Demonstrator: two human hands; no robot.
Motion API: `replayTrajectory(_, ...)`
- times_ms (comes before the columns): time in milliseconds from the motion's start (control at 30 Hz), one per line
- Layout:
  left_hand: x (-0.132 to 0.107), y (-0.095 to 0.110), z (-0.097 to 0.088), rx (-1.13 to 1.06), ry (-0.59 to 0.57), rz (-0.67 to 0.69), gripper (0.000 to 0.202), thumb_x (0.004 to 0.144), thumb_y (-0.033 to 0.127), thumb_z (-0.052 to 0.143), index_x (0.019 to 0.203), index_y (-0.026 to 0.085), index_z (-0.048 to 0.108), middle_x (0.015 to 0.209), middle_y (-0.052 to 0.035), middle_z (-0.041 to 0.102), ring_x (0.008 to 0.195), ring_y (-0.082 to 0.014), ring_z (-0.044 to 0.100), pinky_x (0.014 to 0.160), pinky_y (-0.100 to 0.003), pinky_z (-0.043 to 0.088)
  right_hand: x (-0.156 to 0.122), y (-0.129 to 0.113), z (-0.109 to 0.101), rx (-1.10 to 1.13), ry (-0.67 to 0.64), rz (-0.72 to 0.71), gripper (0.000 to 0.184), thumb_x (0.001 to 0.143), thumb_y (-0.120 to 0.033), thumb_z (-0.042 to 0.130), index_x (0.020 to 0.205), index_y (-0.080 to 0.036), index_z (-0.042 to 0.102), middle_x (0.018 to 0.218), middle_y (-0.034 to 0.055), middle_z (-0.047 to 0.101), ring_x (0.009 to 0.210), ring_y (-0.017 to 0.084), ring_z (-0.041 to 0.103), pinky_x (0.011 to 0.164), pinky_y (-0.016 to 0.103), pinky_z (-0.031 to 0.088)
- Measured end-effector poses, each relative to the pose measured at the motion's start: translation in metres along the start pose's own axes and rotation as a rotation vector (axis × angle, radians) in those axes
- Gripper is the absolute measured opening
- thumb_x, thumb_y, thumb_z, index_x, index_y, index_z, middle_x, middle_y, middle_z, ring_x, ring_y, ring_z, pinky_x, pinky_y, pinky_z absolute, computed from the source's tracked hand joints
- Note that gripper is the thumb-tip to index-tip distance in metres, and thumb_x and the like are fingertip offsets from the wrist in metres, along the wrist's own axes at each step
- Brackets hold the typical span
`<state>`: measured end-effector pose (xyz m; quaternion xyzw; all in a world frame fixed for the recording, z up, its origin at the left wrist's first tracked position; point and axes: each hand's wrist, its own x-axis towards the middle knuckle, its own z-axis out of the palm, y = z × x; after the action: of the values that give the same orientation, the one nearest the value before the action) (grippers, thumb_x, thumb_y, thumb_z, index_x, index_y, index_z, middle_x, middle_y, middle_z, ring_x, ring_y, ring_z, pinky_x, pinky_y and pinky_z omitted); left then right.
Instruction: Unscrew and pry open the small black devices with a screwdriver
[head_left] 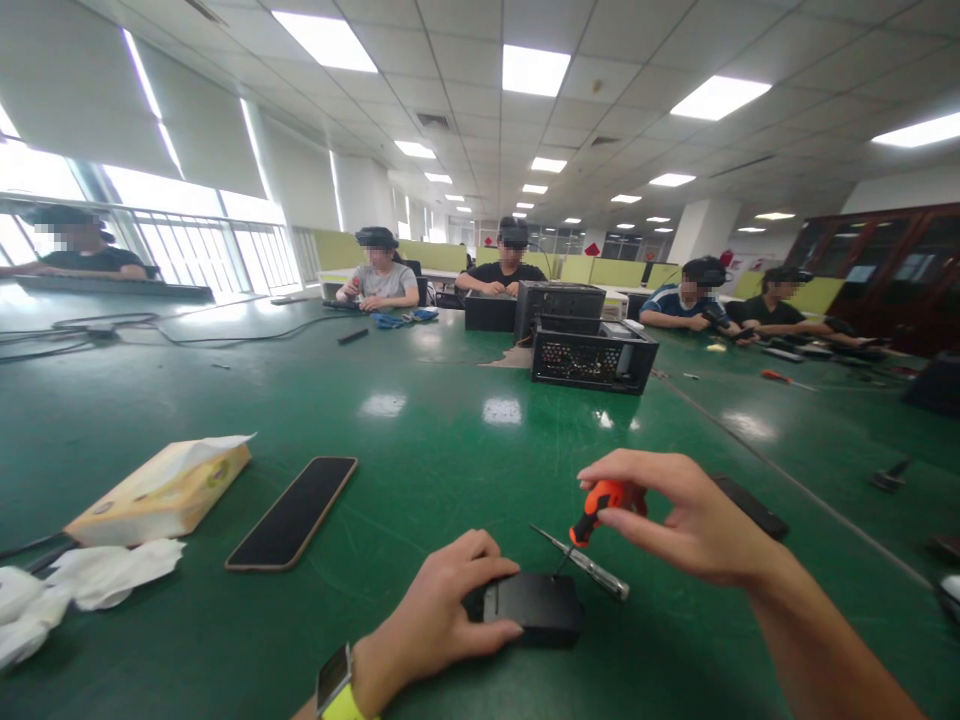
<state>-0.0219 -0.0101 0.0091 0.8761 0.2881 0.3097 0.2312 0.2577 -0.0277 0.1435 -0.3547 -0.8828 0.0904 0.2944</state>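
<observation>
A small black box-shaped device (541, 606) lies flat on the green table, and my left hand (450, 595) grips its left end between thumb and fingers. My right hand (675, 515) has its fingers around the orange and black handle of a screwdriver (598, 510). The screwdriver is tilted, and its shaft comes down at the far edge of the device's top face. Whether the tip sits in a screw is too small to tell. Just behind the device lies a second screwdriver (592, 570) with a clear handle, touched by neither hand.
To the left are a phone (292, 515), a tissue pack (165, 490) and crumpled tissues (112, 575). A dark flat object (752, 505) lies beyond my right wrist. Open computer cases (592, 355) stand farther back. Several people sit around the table, and cables (150, 322) run along the left.
</observation>
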Motion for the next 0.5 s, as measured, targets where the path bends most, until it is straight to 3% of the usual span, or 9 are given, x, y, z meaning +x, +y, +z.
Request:
replayTrajectory(200,-0.001,0.0014,-0.0001,-0.005,-0.002,-0.018,0.041,0.079,0.041,0.075,0.113,0.02,0.069,0.097,-0.0068,0.06,0.087,-0.0217,0.058,0.076,-0.031,0.047,0.0012,0.0051,0.0061,-0.098,0.089,0.015,0.016,0.087,-0.032,0.068,0.094,-0.019,0.07,0.079,0.0019,0.071,0.069,0.014,0.065,0.066,0.025,0.046)
replayTrajectory(367,-0.0012,0.0019,-0.0002,0.013,-0.013,-0.02,0.041,0.079,0.042,0.075,0.113,0.02,0.069,0.097,-0.0068,0.06,0.087,-0.0217,0.058,0.075,-0.03,0.047,0.0018,-0.0001,0.0012,-0.034,0.002,0.029,0.023,0.093,-0.026,0.059,0.114,-0.021,0.065,0.092,0.0036,0.07,0.072,0.014,0.063,0.066,0.025,0.048)
replayTrajectory(500,-0.0007,0.0009,-0.0001,0.001,-0.002,-0.013,0.041,0.079,0.043,0.074,0.113,0.021,0.069,0.098,-0.0072,0.061,0.088,-0.0218,0.058,0.074,-0.029,0.047,0.0012,-0.0019,0.0026,-0.026,0.032,0.014,0.021,0.089,-0.03,0.065,0.107,-0.02,0.068,0.083,0.0019,0.07,0.067,0.013,0.062,0.064,0.025,0.047)
